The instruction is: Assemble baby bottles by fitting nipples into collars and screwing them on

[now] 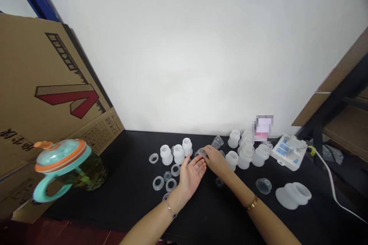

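My left hand (191, 174) lies palm up on the black table (132, 199), fingers stretched out, with a small clear ring (196, 167) resting on its fingertips. My right hand (214, 159) sits palm down just right of it, fingers pinched on a small clear plastic piece (202, 152). Three white frosted plastic caps (176, 152) stand just behind my left hand. Several clear rings (165, 180) lie flat to its left.
More white caps (244, 149) cluster at the right, with a larger white piece (293, 195) and a clear lid (263, 185) nearer. A white device (289, 151) with a cable sits far right. A teal-and-orange jug (66, 168) and a cardboard box (43, 95) stand left.
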A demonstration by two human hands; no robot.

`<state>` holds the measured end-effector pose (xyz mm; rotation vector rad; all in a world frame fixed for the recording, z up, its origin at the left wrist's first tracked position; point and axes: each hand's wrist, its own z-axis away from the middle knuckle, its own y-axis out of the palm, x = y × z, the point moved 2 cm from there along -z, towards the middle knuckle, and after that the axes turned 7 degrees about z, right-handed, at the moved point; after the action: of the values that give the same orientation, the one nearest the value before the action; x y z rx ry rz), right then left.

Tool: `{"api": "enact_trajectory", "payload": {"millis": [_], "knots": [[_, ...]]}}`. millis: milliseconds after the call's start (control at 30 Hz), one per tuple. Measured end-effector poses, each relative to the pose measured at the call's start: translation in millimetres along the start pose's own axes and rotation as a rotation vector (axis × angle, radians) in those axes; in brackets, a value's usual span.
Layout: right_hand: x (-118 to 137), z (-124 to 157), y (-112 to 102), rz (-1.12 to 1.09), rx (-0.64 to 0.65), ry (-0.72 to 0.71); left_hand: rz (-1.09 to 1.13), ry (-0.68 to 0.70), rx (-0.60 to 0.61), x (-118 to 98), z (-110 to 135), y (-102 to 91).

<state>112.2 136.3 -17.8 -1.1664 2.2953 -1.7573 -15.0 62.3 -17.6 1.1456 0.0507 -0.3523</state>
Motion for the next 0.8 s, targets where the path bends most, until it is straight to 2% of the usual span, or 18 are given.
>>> {"api": "enact_trajectory", "payload": {"millis": [167,400,467,567,667,800], "knots": [[6.7,16.3,-9.5,-0.343,-0.082,0.153,0.016,-0.012,0.019,-1.2,0.0,0.5],[12.3,41.6,-12.0,-0.874,0.010,0.398,0.027,-0.009,-0.008,-2.8,0.2,2.1],[15.5,49.2,-14.2,-1.326,0.091,0.621,0.037,-0.009,-0.006,-3.2,0.4,1.9],[19.2,55.2,-19.1,-1.691,0.094,0.760,0.062,-0.010,-0.011,-3.5,0.9,1.0],[17.4,56.6,-18.8,-1.863,0.056,0.820,0.089,-0.008,0.004,-3.6,1.3,0.7],[13.8,56.6,-15.3,-1.984,0.012,0.880,0.098,-0.034,0.067,-2.5,1.8,0.5]]}}
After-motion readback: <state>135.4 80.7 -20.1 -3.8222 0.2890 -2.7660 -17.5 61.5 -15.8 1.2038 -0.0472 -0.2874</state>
